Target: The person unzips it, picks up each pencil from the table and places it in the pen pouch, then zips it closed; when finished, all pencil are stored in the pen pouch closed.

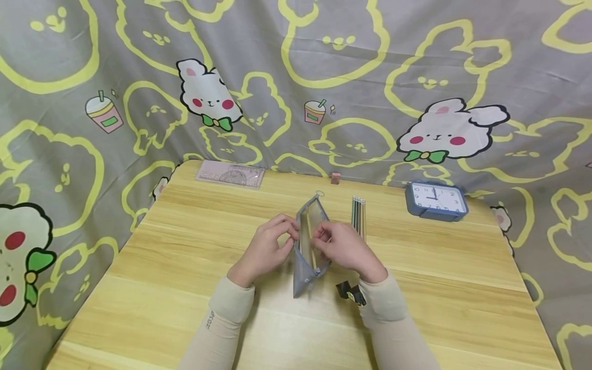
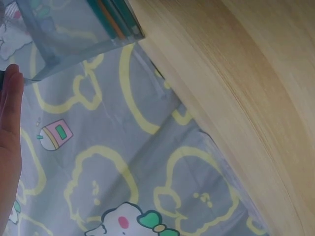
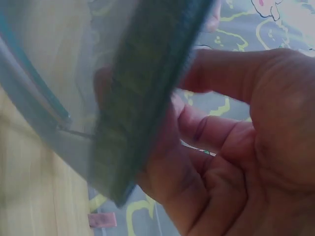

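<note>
A greyish-blue, see-through pencil case (image 1: pixel 302 275) with its zip undone is held up over the table between both hands, mouth upward. My left hand (image 1: pixel 268 246) pinches its left rim with bent fingers; the left wrist view catches only part of that hand (image 2: pixel 11 113). On the opposite rim, my right hand (image 1: pixel 344 246) grips the edge between thumb and fingers. Close up in the right wrist view, the fingers (image 3: pixel 170 162) curl round the case's dark border (image 3: pixel 147 103). Green and orange pencils (image 2: pixel 115 19) show through the clear wall in the left wrist view.
Several pencils (image 1: pixel 356 210) lie side by side just beyond the right hand. A blue square clock (image 1: pixel 437 200) stands at the back right, a small pink block (image 1: pixel 335 178) at the back edge, a flat pink pouch (image 1: pixel 229 174) back left. Beside the right cuff is a black object (image 1: pixel 350 293).
</note>
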Demonstrator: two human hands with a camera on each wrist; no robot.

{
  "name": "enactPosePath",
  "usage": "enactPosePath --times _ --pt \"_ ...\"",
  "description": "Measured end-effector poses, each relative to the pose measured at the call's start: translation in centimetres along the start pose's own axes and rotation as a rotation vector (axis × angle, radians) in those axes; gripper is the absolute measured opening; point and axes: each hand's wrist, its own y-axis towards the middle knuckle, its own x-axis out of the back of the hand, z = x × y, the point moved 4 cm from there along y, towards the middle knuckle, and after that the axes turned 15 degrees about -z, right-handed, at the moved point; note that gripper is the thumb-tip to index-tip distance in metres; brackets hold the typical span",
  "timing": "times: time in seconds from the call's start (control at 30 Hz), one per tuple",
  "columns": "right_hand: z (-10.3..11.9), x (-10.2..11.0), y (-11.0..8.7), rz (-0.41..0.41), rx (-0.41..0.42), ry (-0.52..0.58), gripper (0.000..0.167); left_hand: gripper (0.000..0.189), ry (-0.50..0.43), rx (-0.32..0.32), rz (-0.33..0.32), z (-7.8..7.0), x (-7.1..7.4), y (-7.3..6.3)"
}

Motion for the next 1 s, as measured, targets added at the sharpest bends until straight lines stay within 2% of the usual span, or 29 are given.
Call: enactPosePath --times 0.3,0.6,0.83,1.0 --pt "-1.5 2.1 0.2 -0.066 -0.043 0.019 0.017 0.021 -0.005 0.025 0.020 0.1 -0.1 0.0" --pt "-6.1 5.7 1.1 -0.222 -0.096 -0.168 0.026 0.021 -0.002 0.012 0.010 0.0 0.0 0.0" --pt "-9.2 5.2 2.2 -0.319 -0.171 -0.221 0.037 0.022 0.000 0.007 0.011 0.1 0.0 0.0" --pt "-10.8 4.2 2.6 -0.325 -0.193 -0.315 0.046 0.022 0.000 0.008 0.014 0.0 0.1 0.0"
